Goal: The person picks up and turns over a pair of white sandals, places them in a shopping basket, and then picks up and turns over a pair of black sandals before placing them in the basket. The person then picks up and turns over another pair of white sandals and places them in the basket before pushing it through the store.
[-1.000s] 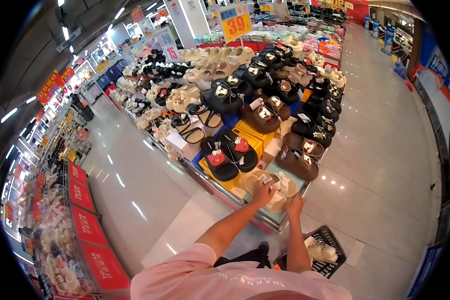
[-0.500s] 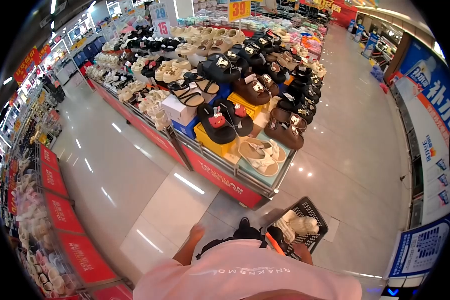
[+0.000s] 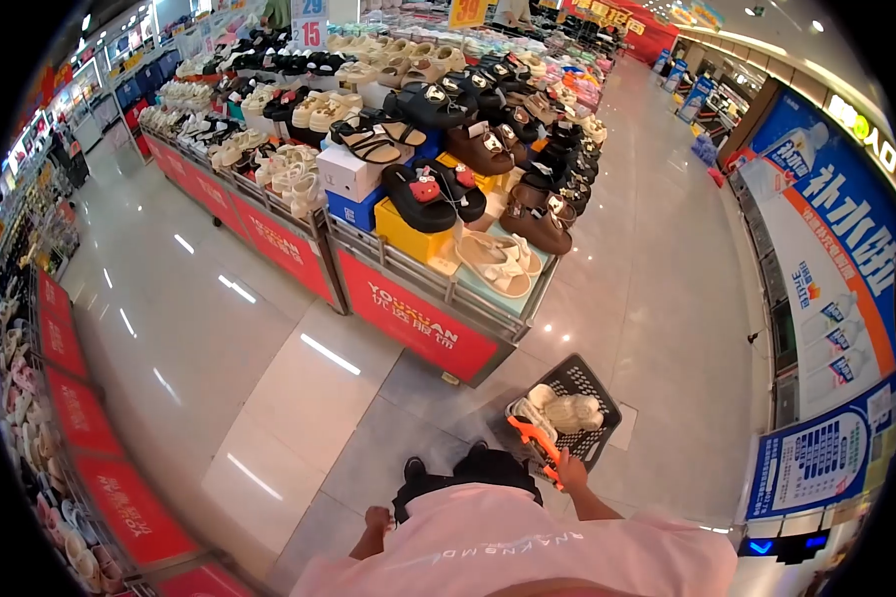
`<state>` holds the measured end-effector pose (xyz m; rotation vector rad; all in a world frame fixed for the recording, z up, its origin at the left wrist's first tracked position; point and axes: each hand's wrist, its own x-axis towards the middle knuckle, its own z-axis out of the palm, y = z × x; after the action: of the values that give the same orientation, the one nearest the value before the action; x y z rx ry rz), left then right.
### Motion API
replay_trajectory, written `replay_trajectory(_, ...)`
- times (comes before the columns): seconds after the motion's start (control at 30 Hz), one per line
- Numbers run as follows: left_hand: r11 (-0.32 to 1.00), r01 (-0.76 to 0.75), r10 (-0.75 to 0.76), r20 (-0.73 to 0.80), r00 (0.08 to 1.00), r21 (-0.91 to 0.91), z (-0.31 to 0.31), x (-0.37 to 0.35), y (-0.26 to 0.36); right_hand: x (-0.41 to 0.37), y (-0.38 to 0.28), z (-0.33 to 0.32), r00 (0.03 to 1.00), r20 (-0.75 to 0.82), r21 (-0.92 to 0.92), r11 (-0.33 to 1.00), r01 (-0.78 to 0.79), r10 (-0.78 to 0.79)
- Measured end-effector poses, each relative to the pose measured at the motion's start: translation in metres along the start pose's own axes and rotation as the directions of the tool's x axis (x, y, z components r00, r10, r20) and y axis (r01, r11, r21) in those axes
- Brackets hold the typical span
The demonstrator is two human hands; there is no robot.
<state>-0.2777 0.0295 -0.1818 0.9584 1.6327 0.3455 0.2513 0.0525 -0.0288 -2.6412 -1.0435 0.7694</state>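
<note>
My right hand (image 3: 571, 471) is closed around the orange handle (image 3: 535, 435) of a black shopping basket (image 3: 607, 403). The basket is at my right side, tilted in view. Inside it lie cream-coloured shoes (image 3: 573, 412) with a puffy look. My left hand (image 3: 377, 517) hangs low beside my dark trousers, touching no goods; its fingers point away and are too small to make out. Ahead stands a display table (image 3: 418, 323) with red panels, stacked with shoes. Nearest on its corner are beige sandals (image 3: 498, 264) and black slippers with red ornaments (image 3: 420, 194).
Rows of shoes on red-panelled shelves (image 3: 119, 507) run along the left. A shiny tiled aisle (image 3: 657, 219) passes the table on the right. Beyond it are blue advertising panels (image 3: 836, 239) along the right side. Other people stand far back behind the displays.
The view has shifted, so the table and basket appear further left. My right hand and the orange handle now show clearly above the basket's near edge. My left hand has swung back towards my body.
</note>
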Motion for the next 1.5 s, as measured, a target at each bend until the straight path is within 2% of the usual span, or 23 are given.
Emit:
replay_trajectory(0.07, 0.996, -0.042, 0.034, -0.094, 0.995, -0.083, 0.013, 0.017, 0.028, 0.005, -0.002, 0.005, 0.999, -0.031, -0.038, 0.999, -0.039, 0.038)
replay_trajectory(0.13, 0.986, -0.019, -0.013, -0.187, 0.982, -0.168, 0.022, 0.033, 0.064, 0.014, 0.010, 0.019, 0.994, -0.105, -0.077, 0.996, -0.039, 0.031)
replay_trajectory(0.17, 0.987, -0.095, 0.066, -0.216, 0.974, -0.129, 0.026, 0.043, 0.078, 0.008, 0.004, 0.007, 0.998, -0.002, -0.039, 0.998, -0.055, 0.055)
replay_trajectory(0.2, 0.981, -0.173, 0.148, -0.241, 0.959, -0.085, 0.030, 0.051, 0.091, -0.003, -0.008, -0.004, 0.999, -0.017, -0.028, 0.998, -0.047, 0.047)
replay_trajectory(0.27, 0.956, -0.282, 0.271, -0.133, 0.953, -0.079, 0.038, 0.052, 0.130, -0.017, -0.019, -0.020, 0.998, -0.048, -0.004, 0.999, -0.034, 0.034)
replay_trajectory(0.3, 0.941, -0.338, 0.337, -0.074, 0.938, -0.001, 0.047, 0.060, 0.146, -0.013, -0.014, -0.021, 0.998, 0.036, 0.068, 0.997, -0.046, 0.044)
replay_trajectory(0.37, 0.889, -0.431, 0.427, 0.059, 0.902, 0.157, 0.069, 0.057, 0.176, -0.020, -0.012, -0.031, 0.997, 0.059, 0.132, 0.990, 0.042, -0.051)
replay_trajectory(0.43, 0.799, -0.504, 0.455, 0.218, 0.863, 0.327, 0.103, 0.022, 0.239, -0.025, -0.007, -0.047, 0.988, 0.097, 0.242, 0.966, 0.090, -0.116)
replay_trajectory(0.47, 0.733, -0.536, 0.443, 0.306, 0.843, 0.419, 0.123, 0.011, 0.267, -0.024, -0.002, -0.050, 0.978, 0.085, 0.266, 0.950, 0.163, -0.191)
replay_trajectory(0.53, 0.514, -0.752, 0.629, 0.413, 0.658, 0.413, 0.167, -0.002, 0.294, -0.029, 0.014, -0.049, 0.939, 0.061, 0.304, 0.902, 0.305, -0.338)
replay_trajectory(0.6, 0.307, -0.806, 0.626, 0.531, 0.571, 0.506, 0.206, -0.056, 0.357, -0.024, 0.021, -0.035, 0.940, 0.030, 0.286, 0.904, 0.317, -0.339)
replay_trajectory(0.67, 0.042, -0.877, 0.692, 0.620, 0.370, 0.478, 0.246, -0.074, 0.384, -0.015, 0.026, -0.022, 0.940, -0.006, 0.257, 0.908, 0.331, -0.341)
replay_trajectory(0.73, -0.113, -0.871, 0.615, 0.722, 0.316, 0.478, 0.275, -0.077, 0.397, -0.016, 0.026, -0.025, 0.943, -0.001, 0.266, 0.909, 0.322, -0.334)
replay_trajectory(0.77, -0.189, -0.864, 0.571, 0.768, 0.291, 0.468, 0.286, -0.079, 0.400, -0.017, 0.027, -0.025, 0.943, -0.005, 0.272, 0.907, 0.321, -0.332)
replay_trajectory(0.87, -0.307, -0.766, 0.149, 0.824, 0.547, 0.565, 0.313, -0.065, 0.398, -0.017, 0.028, -0.032, 0.936, 0.006, 0.302, 0.893, 0.333, -0.351)
replay_trajectory(0.9, -0.399, -0.730, 0.239, 0.832, 0.501, 0.554, 0.318, -0.062, 0.395, -0.015, 0.030, -0.033, 0.932, 0.014, 0.312, 0.887, 0.340, -0.362)
replay_trajectory(1.0, -0.291, -0.745, 0.082, 0.791, 0.606, 0.600, 0.332, -0.046, 0.403, -0.011, 0.033, -0.034, 0.942, 0.015, 0.344, 0.887, 0.309, -0.334)
replay_trajectory(1.03, -0.255, -0.806, 0.215, 0.844, 0.492, 0.535, 0.328, -0.038, 0.398, -0.011, 0.034, -0.037, 0.937, -0.002, 0.338, 0.882, 0.328, -0.348)
replay_trajectory(1.13, -0.093, -0.899, 0.277, 0.878, 0.390, 0.429, 0.327, -0.012, 0.400, -0.007, 0.034, -0.053, 0.943, 0.051, 0.319, 0.900, 0.297, -0.330)
replay_trajectory(1.17, -0.110, -0.908, 0.247, 0.896, 0.369, 0.405, 0.328, -0.003, 0.403, -0.006, 0.036, -0.060, 0.941, 0.048, 0.305, 0.902, 0.305, -0.335)
replay_trajectory(1.3, -0.208, -0.873, 0.051, 0.897, 0.440, 0.440, 0.342, -0.003, 0.431, 0.012, 0.038, -0.060, 0.951, 0.030, 0.262, 0.921, 0.289, -0.307)
replay_trajectory(1.4, -0.291, -0.853, 0.005, 0.892, 0.452, 0.434, 0.359, -0.007, 0.447, 0.030, 0.047, -0.061, 0.951, 0.068, 0.219, 0.935, 0.280, -0.301)
replay_trajectory(1.5, -0.229, -0.922, -0.056, 0.942, 0.332, 0.311, 0.374, 0.010, 0.458, 0.050, 0.052, -0.069, 0.951, 0.094, 0.166, 0.946, 0.277, -0.295)
